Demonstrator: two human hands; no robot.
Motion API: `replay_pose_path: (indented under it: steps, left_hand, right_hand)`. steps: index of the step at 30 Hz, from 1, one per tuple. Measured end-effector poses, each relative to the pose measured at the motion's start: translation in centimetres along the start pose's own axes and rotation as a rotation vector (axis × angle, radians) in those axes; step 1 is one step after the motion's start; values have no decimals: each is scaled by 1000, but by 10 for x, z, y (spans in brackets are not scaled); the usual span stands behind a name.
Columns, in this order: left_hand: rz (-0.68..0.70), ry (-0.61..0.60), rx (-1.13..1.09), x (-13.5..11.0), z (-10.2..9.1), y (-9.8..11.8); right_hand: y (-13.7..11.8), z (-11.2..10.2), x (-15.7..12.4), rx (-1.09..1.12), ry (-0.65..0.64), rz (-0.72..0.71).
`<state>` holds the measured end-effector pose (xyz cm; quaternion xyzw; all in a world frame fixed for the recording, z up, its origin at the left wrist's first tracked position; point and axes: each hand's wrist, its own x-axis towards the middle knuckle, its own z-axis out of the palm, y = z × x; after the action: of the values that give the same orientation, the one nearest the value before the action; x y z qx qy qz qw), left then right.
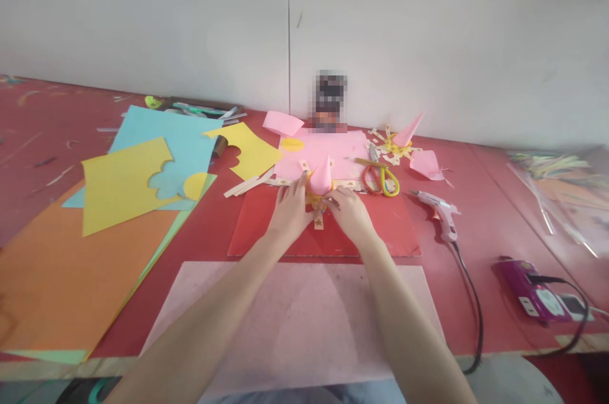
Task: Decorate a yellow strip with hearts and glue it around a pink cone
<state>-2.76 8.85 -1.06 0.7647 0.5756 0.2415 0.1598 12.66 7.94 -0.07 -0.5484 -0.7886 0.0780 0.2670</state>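
A pink paper cone (pixel 321 177) stands on a yellow paper base with star-marked strips (pixel 318 224) reaching out from under it. My left hand (pixel 291 206) grips the cone's base from the left, fingertips pressed to its side. From the right, my right hand (pixel 351 212) pinches the lower edge of the same piece. Beneath the hands lies a red board (pixel 390 233). Scissors (pixel 379 177) with red and yellow handles rest just right of the cone, near a pink paper sheet (pixel 340 147).
A similar pink cone piece (pixel 410 131) stands at the back right. A glue gun (pixel 442 212) lies to the right, its cord running near a purple power strip (pixel 535 290). Yellow paper (pixel 118 188), blue paper (pixel 157 128) and orange paper (pixel 71 277) overlap at left.
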Motion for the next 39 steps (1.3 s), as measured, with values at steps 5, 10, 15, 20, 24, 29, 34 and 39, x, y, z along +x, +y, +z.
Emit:
replay_pose_path:
  steps: [5,10,15,20,24,29,34,39]
  left_hand:
    - [3,5,-8,0,2,-1]
    - [-6,-3,-17,0,0,-1]
    - [20,34,-64,1,-2,0]
    - [61,178,-170,3,-6,2]
    - [95,277,-215,4,-12,5]
    - [63,297,-252,4,-15,6]
    - [80,215,-263,9,-10,6]
    - [54,151,-304,25,-7,7]
  right_hand:
    - [1,-4,0,92,43,29]
    - [6,-11,0,199,172,157]
    - [20,-13,-3,183,180,379]
    - [21,-11,-4,209,120,479]
    - [13,-13,-2,297,59,476]
    - [8,-13,-1,588,-96,517]
    - [3,-12,-1,713,-195,500]
    - [3,-17,1,667,-8,451]
